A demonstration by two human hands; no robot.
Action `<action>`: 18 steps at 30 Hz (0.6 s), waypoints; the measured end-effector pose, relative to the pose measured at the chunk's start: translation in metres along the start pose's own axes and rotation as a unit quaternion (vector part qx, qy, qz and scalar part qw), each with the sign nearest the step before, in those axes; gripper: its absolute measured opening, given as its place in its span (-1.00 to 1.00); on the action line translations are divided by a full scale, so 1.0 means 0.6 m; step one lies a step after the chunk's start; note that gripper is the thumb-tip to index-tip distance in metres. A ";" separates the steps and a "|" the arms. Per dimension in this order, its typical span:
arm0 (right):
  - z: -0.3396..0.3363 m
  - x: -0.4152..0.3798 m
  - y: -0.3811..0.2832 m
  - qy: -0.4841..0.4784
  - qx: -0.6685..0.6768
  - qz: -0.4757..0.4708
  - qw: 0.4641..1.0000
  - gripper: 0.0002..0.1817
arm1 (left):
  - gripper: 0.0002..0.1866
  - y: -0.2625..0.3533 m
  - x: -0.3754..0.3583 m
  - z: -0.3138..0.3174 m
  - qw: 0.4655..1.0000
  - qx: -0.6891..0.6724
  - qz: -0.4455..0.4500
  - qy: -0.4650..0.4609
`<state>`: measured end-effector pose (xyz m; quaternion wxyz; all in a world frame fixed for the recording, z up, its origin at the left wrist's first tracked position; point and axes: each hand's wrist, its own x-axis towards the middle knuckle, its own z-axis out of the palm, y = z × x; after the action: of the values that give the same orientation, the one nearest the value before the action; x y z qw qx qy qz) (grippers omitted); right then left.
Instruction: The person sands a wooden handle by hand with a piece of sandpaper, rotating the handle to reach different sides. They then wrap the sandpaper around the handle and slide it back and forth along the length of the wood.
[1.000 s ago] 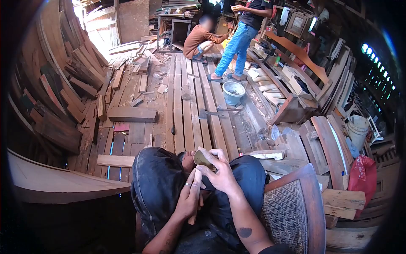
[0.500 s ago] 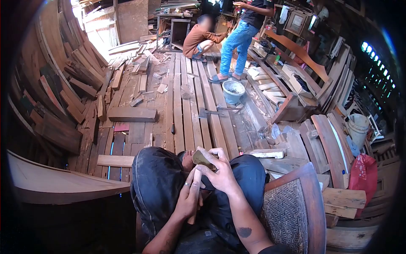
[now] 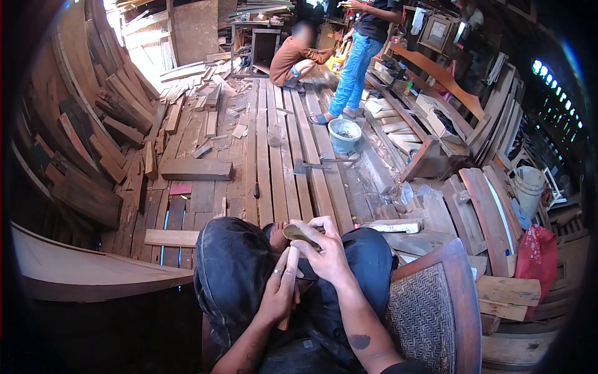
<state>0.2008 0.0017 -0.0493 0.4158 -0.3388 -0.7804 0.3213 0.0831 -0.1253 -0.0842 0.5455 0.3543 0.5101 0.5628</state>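
My left hand (image 3: 276, 298) is closed around a narrow, pale wooden stick (image 3: 292, 260), held at a slant above my lap. A ring shows on one finger. In my right hand (image 3: 328, 254) is a curled olive-brown sheet (image 3: 301, 234) that looks like sandpaper, gripped between thumb and fingers. The sheet sits at the upper end of the stick, and my right thumb lies close to that end. Whether the sheet touches the wood is hard to make out. The lower end of the stick shows beneath my left hand.
A woven-panel chair part (image 3: 418, 321) stands at my right. On the plank floor ahead lie a hatchet (image 3: 300, 167), a dark-handled tool (image 3: 256, 190) and a wooden block (image 3: 196, 169). Beyond them are a bucket (image 3: 344, 135), a crouching person (image 3: 291, 59) and a standing person (image 3: 356, 68).
The olive-brown sheet and my right hand have shifted slightly at the stick's upper end, the sheet now tilted flatter. My left hand keeps its hold. The standing person's legs have moved a little.
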 end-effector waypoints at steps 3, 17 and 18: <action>-0.002 0.000 -0.002 0.002 -0.025 -0.037 0.999 -0.55 | -0.42 0.004 -0.001 0.001 1.000 -0.008 0.003 -0.001; 0.000 0.006 0.007 -0.022 -0.014 0.035 0.999 -0.63 | -0.38 0.007 -0.002 0.001 1.000 -0.018 -0.020 0.005; 0.001 0.011 0.008 0.001 -0.027 0.020 0.999 -0.64 | -0.38 0.008 0.000 0.001 1.000 -0.014 -0.016 0.004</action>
<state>0.1987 0.0098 -0.0506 0.4008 -0.3655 -0.7815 0.3083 0.0826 -0.1246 -0.0792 0.5574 0.3364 0.5098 0.5623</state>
